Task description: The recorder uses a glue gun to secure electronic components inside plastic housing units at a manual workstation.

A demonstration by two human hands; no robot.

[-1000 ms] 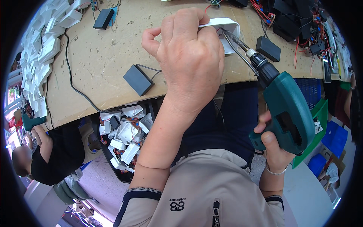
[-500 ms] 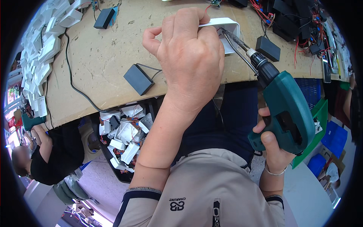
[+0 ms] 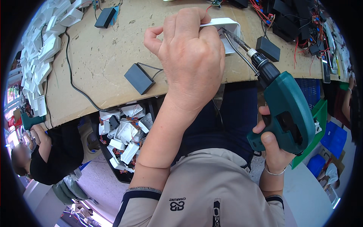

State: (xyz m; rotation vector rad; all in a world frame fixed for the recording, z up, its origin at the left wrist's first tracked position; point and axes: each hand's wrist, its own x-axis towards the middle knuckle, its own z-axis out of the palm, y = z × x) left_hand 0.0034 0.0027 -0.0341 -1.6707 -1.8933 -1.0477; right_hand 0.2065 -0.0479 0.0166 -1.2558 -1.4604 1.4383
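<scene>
My right hand (image 3: pixel 275 145) is wrapped round the pistol grip of a green soldering gun (image 3: pixel 290 109), one finger at its trigger. The gun's dark tip and thin feed tube reach up and left into an open white plastic housing (image 3: pixel 233 25) on the table. My left hand (image 3: pixel 191 53) is closed on the left side of that housing, back of the hand upward, and covers much of it. What the tip touches inside is too small to make out. Beside my left wrist lies a black box (image 3: pixel 139 78) with a thin wire running under the hand.
White housings (image 3: pixel 41 56) are piled along the table's left edge. Black boxes and red wires (image 3: pixel 287 19) crowd the far right; another black box (image 3: pixel 268 48) lies near the iron. Below the table edge stands a bin of white parts (image 3: pixel 128 142). A co-worker (image 3: pixel 56 151) sits at left.
</scene>
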